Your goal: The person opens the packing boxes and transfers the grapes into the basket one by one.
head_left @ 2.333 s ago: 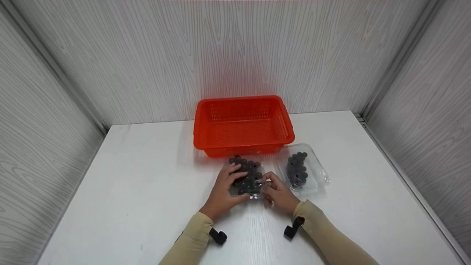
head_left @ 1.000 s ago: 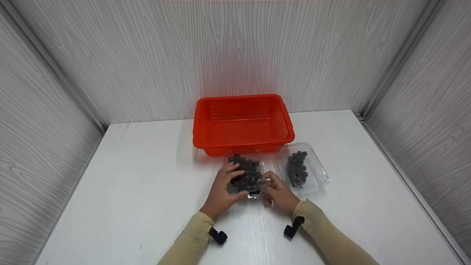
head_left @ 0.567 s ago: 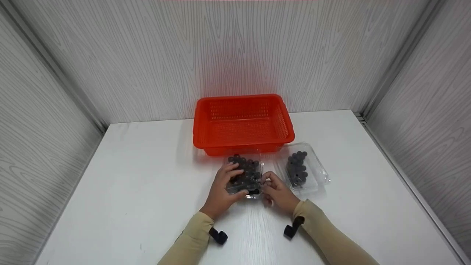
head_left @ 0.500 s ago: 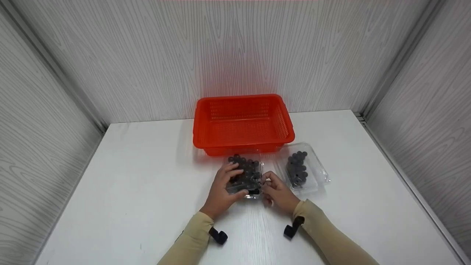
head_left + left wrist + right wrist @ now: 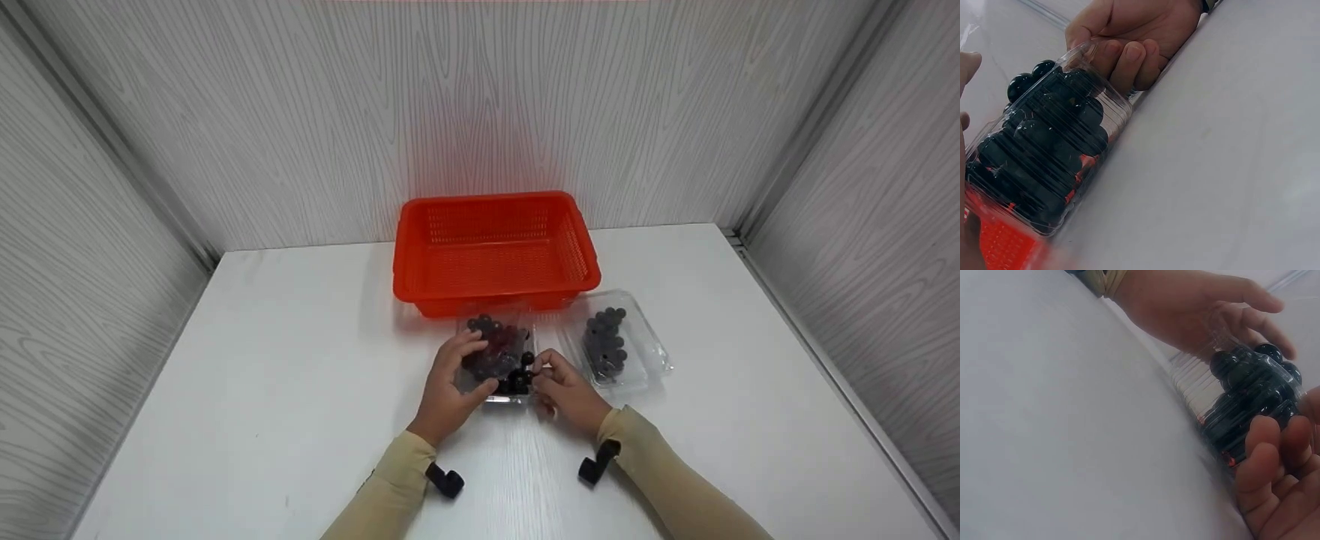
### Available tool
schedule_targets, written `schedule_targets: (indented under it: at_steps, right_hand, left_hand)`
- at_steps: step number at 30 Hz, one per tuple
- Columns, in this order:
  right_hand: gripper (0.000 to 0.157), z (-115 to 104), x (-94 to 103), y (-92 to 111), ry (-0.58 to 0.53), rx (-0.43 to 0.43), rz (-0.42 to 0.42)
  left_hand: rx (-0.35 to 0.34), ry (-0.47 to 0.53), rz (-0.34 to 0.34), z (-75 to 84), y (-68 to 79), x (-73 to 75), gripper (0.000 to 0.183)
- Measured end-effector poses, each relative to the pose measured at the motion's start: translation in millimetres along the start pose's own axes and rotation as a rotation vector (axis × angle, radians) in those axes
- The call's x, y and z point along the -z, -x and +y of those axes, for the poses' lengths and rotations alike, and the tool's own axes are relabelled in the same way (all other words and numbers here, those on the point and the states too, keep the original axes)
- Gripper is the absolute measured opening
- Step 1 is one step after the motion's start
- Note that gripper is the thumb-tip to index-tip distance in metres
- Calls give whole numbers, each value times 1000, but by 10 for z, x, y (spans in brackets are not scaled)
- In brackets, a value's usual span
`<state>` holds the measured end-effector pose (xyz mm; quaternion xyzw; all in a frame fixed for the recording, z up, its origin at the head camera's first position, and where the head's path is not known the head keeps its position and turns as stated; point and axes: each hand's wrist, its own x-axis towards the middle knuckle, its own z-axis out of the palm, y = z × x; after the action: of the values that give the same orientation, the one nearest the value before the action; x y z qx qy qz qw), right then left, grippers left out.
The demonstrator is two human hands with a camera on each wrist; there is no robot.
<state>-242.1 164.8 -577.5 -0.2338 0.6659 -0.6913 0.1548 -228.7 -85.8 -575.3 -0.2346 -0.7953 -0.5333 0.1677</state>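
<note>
A clear plastic box (image 5: 510, 399) of dark grapes (image 5: 1266, 396) lies in front of the red basket. My left hand (image 5: 444, 386) spans its left side in the head view, fingers over the top and thumb at the front, gripping the lid (image 5: 491, 366). The lid sits tilted, with bare grapes showing along the front right. At the right edge of the box, my right hand (image 5: 566, 394) pinches the rim with curled fingers. In the left wrist view, the right hand (image 5: 1134, 39) has its thumb and fingertips at a box corner.
A red plastic basket (image 5: 405, 251) stands behind the box, against the back wall. Right of my right hand, a second clear box (image 5: 641, 345) holds another bunch of dark grapes (image 5: 604, 345). White panels rise at the back and both sides of the table (image 5: 247, 405).
The lid has shifted up and leftward under my left hand, uncovering grapes at the front right. That hand has drawn slightly left. The right hand keeps its place.
</note>
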Motion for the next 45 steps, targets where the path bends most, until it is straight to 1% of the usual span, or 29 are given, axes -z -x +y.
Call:
schedule_targets:
  at_steps: [3,9,12,15,20,23,26,28,31,36,41,45]
  right_hand:
    - [14,-1,5,10,10,-6,4]
    - [5,6,15,17,25,-21,12]
    - [8,11,16,15,30,-15,20]
    - [10,13,16,13,35,-7,30]
    - [11,21,16,12,36,10,39]
    - [10,33,20,11,25,18,29]
    - [10,39,19,6,23,19,23]
    - [9,37,17,4,29,19,22]
    - [10,24,12,8,34,20,24]
    - [13,13,13,8,44,26,25]
    - [16,32,17,6,36,41,10]
    - [19,29,23,8,28,45,-1]
  left_hand:
    - [5,-23,-20,-4,1,-13,60]
    - [20,-73,-83,24,11,-25,62]
    - [15,-117,-113,62,16,-29,62]
    - [7,-208,-141,126,6,-30,62]
    - [-11,-415,-190,282,-41,-16,65]
    - [-40,-523,-212,377,-62,-17,67]
    - [-83,-592,-217,460,-92,-24,67]
    - [-112,-609,-217,512,-125,-32,69]
    - [-141,-608,-223,590,-196,-55,73]
    - [-158,-620,-256,695,-294,-128,78]
    - [-145,-614,-273,767,-318,-203,70]
    - [-151,-619,-267,816,-327,-235,55]
